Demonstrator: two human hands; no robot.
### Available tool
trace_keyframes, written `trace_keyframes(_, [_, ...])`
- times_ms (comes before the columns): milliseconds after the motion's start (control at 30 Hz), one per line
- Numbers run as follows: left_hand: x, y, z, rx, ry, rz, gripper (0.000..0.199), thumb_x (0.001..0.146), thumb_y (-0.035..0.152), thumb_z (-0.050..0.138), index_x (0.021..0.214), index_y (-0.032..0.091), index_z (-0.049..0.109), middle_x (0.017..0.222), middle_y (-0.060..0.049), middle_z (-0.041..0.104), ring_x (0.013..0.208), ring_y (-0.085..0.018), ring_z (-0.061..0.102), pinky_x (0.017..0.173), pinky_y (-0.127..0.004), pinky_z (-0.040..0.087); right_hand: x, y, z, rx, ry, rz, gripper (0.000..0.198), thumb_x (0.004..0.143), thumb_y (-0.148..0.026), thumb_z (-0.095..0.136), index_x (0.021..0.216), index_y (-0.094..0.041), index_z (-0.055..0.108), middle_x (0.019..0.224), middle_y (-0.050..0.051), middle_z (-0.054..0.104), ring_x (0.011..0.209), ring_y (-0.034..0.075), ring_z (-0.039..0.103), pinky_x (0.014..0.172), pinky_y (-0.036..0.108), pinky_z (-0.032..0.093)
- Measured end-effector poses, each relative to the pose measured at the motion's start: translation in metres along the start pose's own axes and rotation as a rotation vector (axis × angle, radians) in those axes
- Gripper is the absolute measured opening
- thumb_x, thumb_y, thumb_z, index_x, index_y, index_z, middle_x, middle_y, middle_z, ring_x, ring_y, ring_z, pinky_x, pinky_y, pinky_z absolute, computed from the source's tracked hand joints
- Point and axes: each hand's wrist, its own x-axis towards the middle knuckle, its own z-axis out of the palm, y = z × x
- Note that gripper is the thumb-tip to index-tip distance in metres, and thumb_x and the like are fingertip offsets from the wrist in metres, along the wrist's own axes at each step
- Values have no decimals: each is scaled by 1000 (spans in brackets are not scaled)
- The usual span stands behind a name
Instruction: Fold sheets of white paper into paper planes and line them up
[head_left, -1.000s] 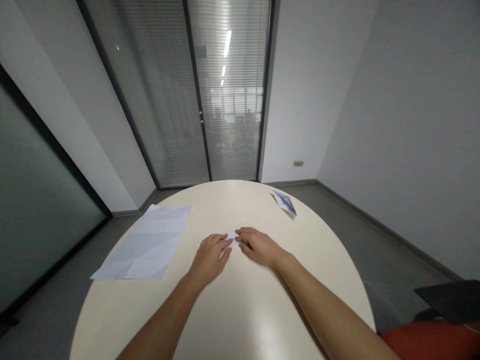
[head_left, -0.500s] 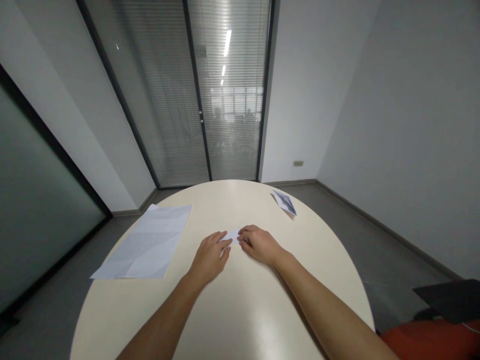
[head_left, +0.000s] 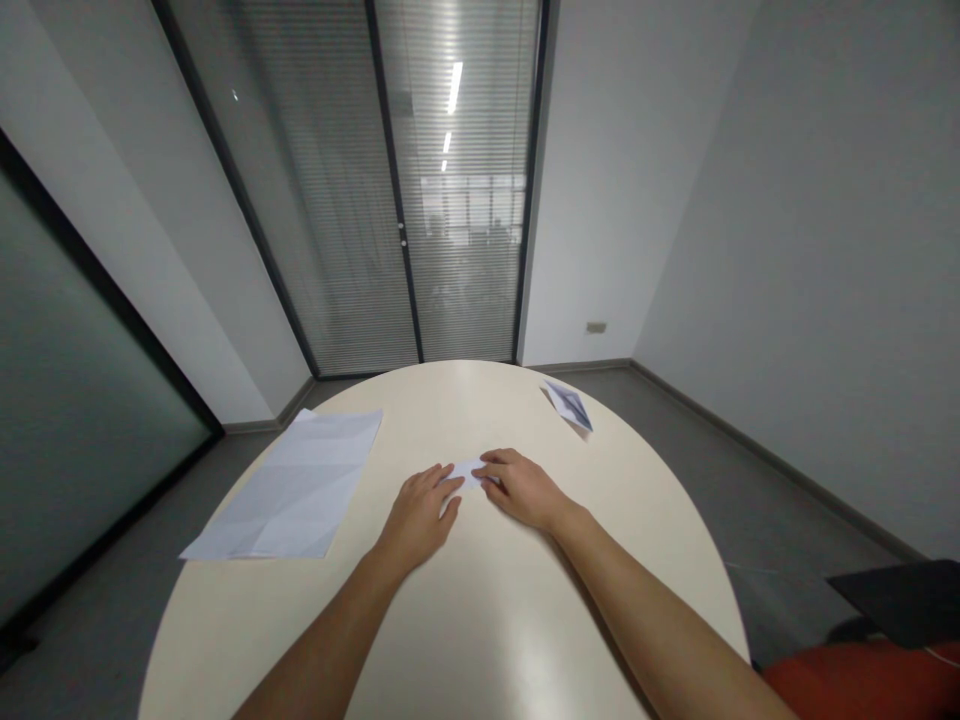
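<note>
A small folded piece of white paper point(head_left: 469, 471) lies on the table between my hands, its two ends partly hidden under the fingers. My left hand point(head_left: 421, 515) rests on its left end, open, fingers stretched out and thumb held apart. From the other side, my right hand point(head_left: 523, 488) touches the right end with fingers bent a little and spread, also open. Both hands press the paper flat against the tabletop rather than gripping it.
Several large creased white sheets point(head_left: 300, 490) lie at the table's left edge. Near the far right rim stands a folded paper piece point(head_left: 568, 406). The round cream table point(head_left: 465, 400) faces a glass door with blinds point(head_left: 465, 280). A red chair point(head_left: 847, 685) is at lower right.
My right hand's fingers have straightened and shifted slightly over the paper's right end. My left hand and the other papers look unmoved.
</note>
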Motion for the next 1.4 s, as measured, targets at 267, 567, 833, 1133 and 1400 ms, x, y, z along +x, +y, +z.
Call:
trace_keyframes(267, [0, -2, 1, -1, 8, 16, 33, 97, 22, 54, 127, 23, 69, 139, -9, 63, 131, -28, 54, 112, -49, 42, 2, 1, 3, -1, 6, -32, 30, 96, -19, 53, 117, -20, 75, 128, 12, 69, 119, 24, 61, 104, 38, 47])
trace_keyframes(567, [1, -2, 0, -60, 28, 4, 27, 94, 21, 60, 118, 23, 70, 128, -9, 67, 120, -25, 57, 107, -46, 45, 3, 0, 0, 91, 22, -57, 18, 88, -14, 60, 98, -17, 75, 119, 11, 72, 112, 23, 65, 101, 35, 48])
trace_keyframes(833, [1, -4, -1, -37, 13, 6, 25, 96, 21, 60, 119, 25, 70, 125, -6, 68, 118, -25, 58, 103, -44, 45, 2, -3, -1, 101, 12, -21, 16, 89, -12, 59, 99, -18, 70, 117, 11, 72, 113, 23, 64, 98, 34, 48])
trace_keyframes(1133, [2, -1, -4, 4, -1, -8, 25, 97, 19, 60, 119, 25, 70, 125, -6, 68, 116, -25, 58, 101, -42, 46, 1, 3, 3, 99, 8, -61, 23, 93, -17, 57, 112, -19, 70, 118, 10, 72, 115, 23, 63, 100, 36, 48])
trace_keyframes(1400, [4, 0, -6, 31, 18, -13, 22, 100, 23, 55, 117, 23, 69, 121, -5, 72, 111, -24, 63, 97, -40, 48, 1, 5, 4, 102, 12, -76, 24, 96, -19, 55, 115, -18, 69, 118, 10, 72, 113, 22, 64, 100, 36, 48])
